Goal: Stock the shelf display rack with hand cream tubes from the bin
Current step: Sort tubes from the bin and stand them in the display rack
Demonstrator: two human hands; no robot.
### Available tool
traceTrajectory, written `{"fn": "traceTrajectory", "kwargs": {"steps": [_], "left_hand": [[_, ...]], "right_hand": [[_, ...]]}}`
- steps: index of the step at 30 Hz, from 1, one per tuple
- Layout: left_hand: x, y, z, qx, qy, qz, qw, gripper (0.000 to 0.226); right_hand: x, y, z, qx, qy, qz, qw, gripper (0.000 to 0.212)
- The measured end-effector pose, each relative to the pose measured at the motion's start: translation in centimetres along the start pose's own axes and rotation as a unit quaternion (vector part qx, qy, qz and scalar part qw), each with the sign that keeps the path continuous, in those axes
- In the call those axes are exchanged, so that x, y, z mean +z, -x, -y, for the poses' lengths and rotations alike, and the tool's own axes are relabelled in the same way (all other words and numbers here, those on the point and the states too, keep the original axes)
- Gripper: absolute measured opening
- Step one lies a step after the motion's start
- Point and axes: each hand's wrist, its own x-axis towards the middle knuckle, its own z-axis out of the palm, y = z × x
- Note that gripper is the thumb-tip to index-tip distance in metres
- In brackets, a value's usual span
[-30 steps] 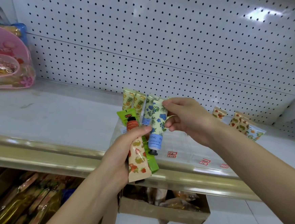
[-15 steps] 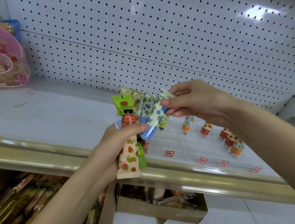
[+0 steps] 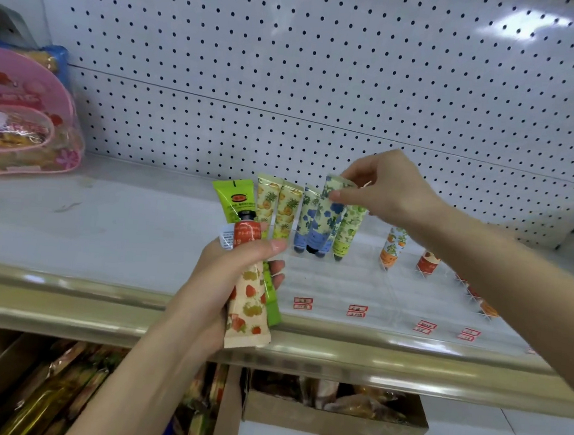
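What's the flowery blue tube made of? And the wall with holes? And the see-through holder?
The blue-flower tube looks like soft, glossy plastic: printed skin, flat crimped end. The holed back wall looks like white painted metal, since light glares off it; coated board is possible. The clear rack is probably acrylic: see-through, with shiny edges.

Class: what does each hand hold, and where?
Right hand pinches the blue-flowered tube by its flat top end; left hand grips a bundle of tubes around their middles.

Bright green tube (image 3: 233, 199); two yellow pineapple-print tubes (image 3: 267, 203); cream tube with blue flowers (image 3: 327, 217); pale tube with green leaves (image 3: 350, 229); cream tube with red strawberries (image 3: 249, 303); white pegboard (image 3: 291, 63) dotted black; pink bag (image 3: 22, 114).
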Motion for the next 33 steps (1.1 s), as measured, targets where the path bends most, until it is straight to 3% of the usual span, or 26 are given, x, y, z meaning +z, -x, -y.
{"fn": "traceTrajectory", "kwargs": {"steps": [9,16,33], "left_hand": [[-0.7,-0.5,-0.5,-0.003,-0.007,0.005,1.000,0.051],[-0.7,0.3,-0.8,-0.005,-0.004,0.019,1.000,0.046],[-0.8,0.2,-0.8,-0.004,-0.008,0.015,1.000,0.050]], "right_hand": [[0.9,-0.7,-1.8,-0.011,0.091,-0.013,0.996,0.010],[1.7,-0.8,-2.0,-0.012,0.037,-0.030,0.999,0.007],[4.1,-1.1,-1.2,0.007,0.062,0.001,0.998,0.013]]}}
